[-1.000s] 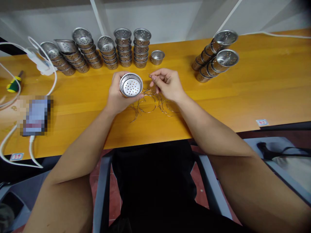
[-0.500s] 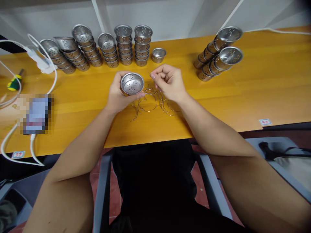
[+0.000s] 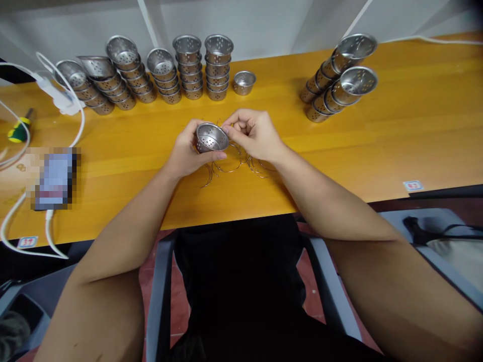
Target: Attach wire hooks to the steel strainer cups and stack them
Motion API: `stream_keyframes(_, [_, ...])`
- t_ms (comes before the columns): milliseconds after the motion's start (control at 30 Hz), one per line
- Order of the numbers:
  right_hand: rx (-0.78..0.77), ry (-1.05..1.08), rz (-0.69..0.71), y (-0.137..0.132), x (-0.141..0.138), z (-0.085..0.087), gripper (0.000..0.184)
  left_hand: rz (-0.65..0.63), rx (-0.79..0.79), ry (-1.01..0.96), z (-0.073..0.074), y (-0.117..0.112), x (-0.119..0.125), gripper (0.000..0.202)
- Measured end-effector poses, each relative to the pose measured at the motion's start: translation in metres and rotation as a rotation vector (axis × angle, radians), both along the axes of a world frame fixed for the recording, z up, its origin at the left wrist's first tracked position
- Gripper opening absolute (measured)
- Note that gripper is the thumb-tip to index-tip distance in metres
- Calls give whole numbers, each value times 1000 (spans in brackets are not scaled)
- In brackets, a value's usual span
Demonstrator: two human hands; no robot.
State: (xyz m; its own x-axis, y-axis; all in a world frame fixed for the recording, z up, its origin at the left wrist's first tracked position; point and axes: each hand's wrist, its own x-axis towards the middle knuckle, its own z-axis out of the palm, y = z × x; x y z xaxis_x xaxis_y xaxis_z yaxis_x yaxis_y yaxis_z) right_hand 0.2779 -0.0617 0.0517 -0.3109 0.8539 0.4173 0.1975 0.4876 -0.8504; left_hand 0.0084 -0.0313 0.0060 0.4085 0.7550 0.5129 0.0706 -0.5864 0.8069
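My left hand (image 3: pixel 184 153) is wrapped round a small perforated metal cup (image 3: pixel 212 139), holding it above the table with its mouth tilted toward me and to the right. My right hand (image 3: pixel 258 133) is closed in a pinch at the cup's right rim. Between its fingertips is a thin wire, mostly hidden by the fingers; whether it passes through a hole cannot be made out. Several loose curved wires (image 3: pixel 210 177) lie on the table beneath both hands, partly covered by them.
Stacks of perforated cups (image 3: pixel 218 68) line the back of the wooden table (image 3: pixel 377 146), with one single cup (image 3: pixel 244 83) beside them. Two leaning stacks (image 3: pixel 341 93) stand at right. On the left are a phone (image 3: pixel 56 178), white cables, a power strip (image 3: pixel 62 98) and a screwdriver (image 3: pixel 19 129).
My right hand has moved left and slightly down, bringing its fingertips from beside the cup to its rim. The cup has shifted a little right and down and tilted more.
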Motion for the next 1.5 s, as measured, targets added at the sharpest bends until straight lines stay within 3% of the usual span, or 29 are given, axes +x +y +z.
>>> stream_keyframes(200, [9, -17, -27, 1, -2, -3, 61, -9, 36, 34, -1, 1, 1, 105])
stream_keyframes(633, [-31, 39, -96, -1, -13, -8, 27, 13, 59, 80, 10, -12, 8, 108])
stream_keyframes(733, [-30, 54, -115, -4, -20, -11, 24, 4, 73, 87, 7, -14, 10, 103])
stream_keyframes(933, [-81, 56, -120, -5, -28, -14, 24, 10, 56, 82, -1, -12, 11, 117])
stream_keyframes(1100, [-93, 110, -83, -6, -27, -8, 17, 7, 71, 80, 3, -13, 10, 100])
stream_keyframes(1167, [-102, 123, -29, -6, -23, -4, 22, 10, 57, 70, 5, -14, 10, 95])
stream_keyframes(1367, [-138, 144, 268, -4, -9, 8, 65, 13, -83, 4, 5, -10, 8, 85])
stream_keyframes(1500, [-181, 167, 293, -3, -13, 8, 79, -13, -94, -8, 1, -7, 7, 92])
